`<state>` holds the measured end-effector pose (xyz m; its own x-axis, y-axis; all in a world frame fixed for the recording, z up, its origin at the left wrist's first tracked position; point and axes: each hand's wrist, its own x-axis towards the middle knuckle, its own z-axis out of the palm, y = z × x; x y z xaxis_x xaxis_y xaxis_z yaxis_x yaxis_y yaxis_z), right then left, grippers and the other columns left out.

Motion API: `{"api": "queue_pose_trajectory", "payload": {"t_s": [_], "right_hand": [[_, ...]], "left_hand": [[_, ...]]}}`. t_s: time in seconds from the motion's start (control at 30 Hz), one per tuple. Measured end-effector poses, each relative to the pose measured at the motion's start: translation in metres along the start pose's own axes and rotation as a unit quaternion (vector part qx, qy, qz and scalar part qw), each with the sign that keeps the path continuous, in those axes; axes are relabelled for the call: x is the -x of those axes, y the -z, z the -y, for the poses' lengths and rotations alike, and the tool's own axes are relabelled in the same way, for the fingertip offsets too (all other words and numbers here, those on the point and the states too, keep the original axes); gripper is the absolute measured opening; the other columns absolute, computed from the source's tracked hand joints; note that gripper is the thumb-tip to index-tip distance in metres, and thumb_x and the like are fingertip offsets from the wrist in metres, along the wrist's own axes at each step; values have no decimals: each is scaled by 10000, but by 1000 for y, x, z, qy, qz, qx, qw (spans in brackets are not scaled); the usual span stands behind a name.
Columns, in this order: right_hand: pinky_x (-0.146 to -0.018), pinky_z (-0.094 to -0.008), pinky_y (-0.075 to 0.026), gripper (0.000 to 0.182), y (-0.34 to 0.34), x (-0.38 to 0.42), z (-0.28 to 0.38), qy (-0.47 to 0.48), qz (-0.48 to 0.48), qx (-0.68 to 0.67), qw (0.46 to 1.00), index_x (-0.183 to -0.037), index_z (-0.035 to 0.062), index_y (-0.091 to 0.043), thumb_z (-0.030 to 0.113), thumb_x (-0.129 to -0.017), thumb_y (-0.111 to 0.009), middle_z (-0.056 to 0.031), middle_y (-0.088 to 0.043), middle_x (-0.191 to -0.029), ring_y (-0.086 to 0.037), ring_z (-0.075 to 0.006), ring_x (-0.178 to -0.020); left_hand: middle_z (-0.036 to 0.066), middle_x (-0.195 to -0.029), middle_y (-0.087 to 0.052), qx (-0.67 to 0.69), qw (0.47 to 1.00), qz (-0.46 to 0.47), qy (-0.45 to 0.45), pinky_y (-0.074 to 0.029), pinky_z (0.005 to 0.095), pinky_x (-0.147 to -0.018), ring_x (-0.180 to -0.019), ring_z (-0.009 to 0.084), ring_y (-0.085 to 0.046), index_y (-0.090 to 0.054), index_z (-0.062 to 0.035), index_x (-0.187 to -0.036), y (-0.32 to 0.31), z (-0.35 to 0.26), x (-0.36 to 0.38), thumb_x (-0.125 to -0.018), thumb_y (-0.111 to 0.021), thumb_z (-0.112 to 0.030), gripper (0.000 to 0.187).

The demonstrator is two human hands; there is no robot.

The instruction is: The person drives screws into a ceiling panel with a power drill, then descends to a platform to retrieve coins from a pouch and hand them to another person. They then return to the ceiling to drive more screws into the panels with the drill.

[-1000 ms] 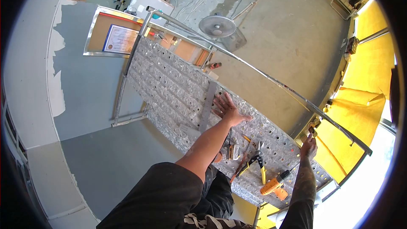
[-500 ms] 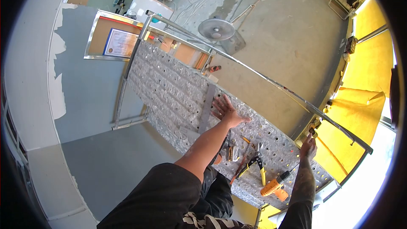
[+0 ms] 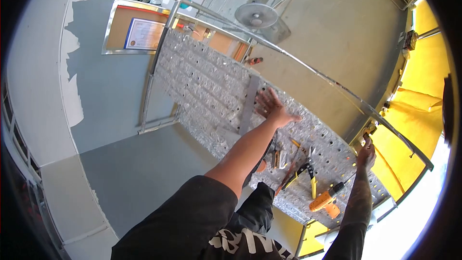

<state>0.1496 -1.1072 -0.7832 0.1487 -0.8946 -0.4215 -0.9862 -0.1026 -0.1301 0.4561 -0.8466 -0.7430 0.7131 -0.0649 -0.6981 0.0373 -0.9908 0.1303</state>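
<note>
My left hand [image 3: 276, 109] lies over the perforated metal scaffold platform [image 3: 202, 84], fingers spread, beside a flat grey metal strip [image 3: 249, 101]. At the platform's right end, my right hand [image 3: 366, 157] is closed near the rail; a small dark piece shows at its fingertips, and I cannot tell what it is. Left of my right forearm lies an orange cordless drill [image 3: 325, 203], its bit pointing up to the right. Yellow-and-black snips [image 3: 304, 172] with open jaws rest between the drill and my left forearm. A brush-like tool [image 3: 278, 159] is close by that forearm.
A paint-spotted metal rail [image 3: 308, 67] runs along the platform's far side. Beyond and below it stand a round grey fan [image 3: 256, 16] and a red-and-black tool [image 3: 255, 61]. Yellow sheeting [image 3: 416, 110] hangs at the right; a framed certificate [image 3: 143, 33] is at the left.
The whole view has shifted, so the platform and tools appear further right. Both hands keep nearly the same places on the scaffold. The person in the far room has mostly left the view.
</note>
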Motion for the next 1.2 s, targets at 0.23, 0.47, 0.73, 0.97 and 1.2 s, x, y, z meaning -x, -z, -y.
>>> {"api": "queue_pose_trajectory", "payload": {"t_s": [0.23,0.47,0.73,0.97,1.2], "right_hand": [[-831,-488,-492,473,-6,2,-19,57,-40,-51,996,-1089,67,-692,472,-975,-474,-184,-695,-1032,-643,-382,-971],[-847,-400,-504,190,49,164,12,319,-251,-146,902,-1058,4,-644,91,-891,-669,-170,-674,-1038,-647,-329,-949],[-952,-423,-491,348,7,506,-2,180,162,-110,964,-1126,80,-649,292,-854,-691,-185,-666,-1112,-629,-349,-1078],[-1055,-554,-377,497,-110,624,-38,148,386,-124,902,-1297,131,-551,489,-955,-503,-247,-527,-1333,-463,-412,-1286],[-911,-455,-508,409,-14,526,-12,185,140,-177,956,-1207,51,-591,359,-948,-515,-197,-631,-1215,-632,-401,-1052]], "left_hand": [[334,-1500,313,4,1000,15,5,71,737,-1058,-1389,524,281,346,-63,-1440,8,-2,9,-516,-881,-629,1636],[311,-1532,269,1,1000,14,0,60,716,-1084,-1419,494,244,297,-88,-1476,17,-2,12,-531,-864,-641,1596],[276,-1582,125,75,966,150,-199,-43,601,-1152,-1464,435,128,58,-90,-1544,48,65,-1,-612,-843,-588,1389],[190,-1527,-330,285,918,206,-183,-321,391,-1105,-1395,316,-355,-283,-29,-1515,183,298,82,-920,-652,-410,797],[187,-1320,-559,76,958,267,-74,-444,390,-977,-1216,319,-543,-443,-20,-1415,171,573,173,-950,-587,-386,608]]}}
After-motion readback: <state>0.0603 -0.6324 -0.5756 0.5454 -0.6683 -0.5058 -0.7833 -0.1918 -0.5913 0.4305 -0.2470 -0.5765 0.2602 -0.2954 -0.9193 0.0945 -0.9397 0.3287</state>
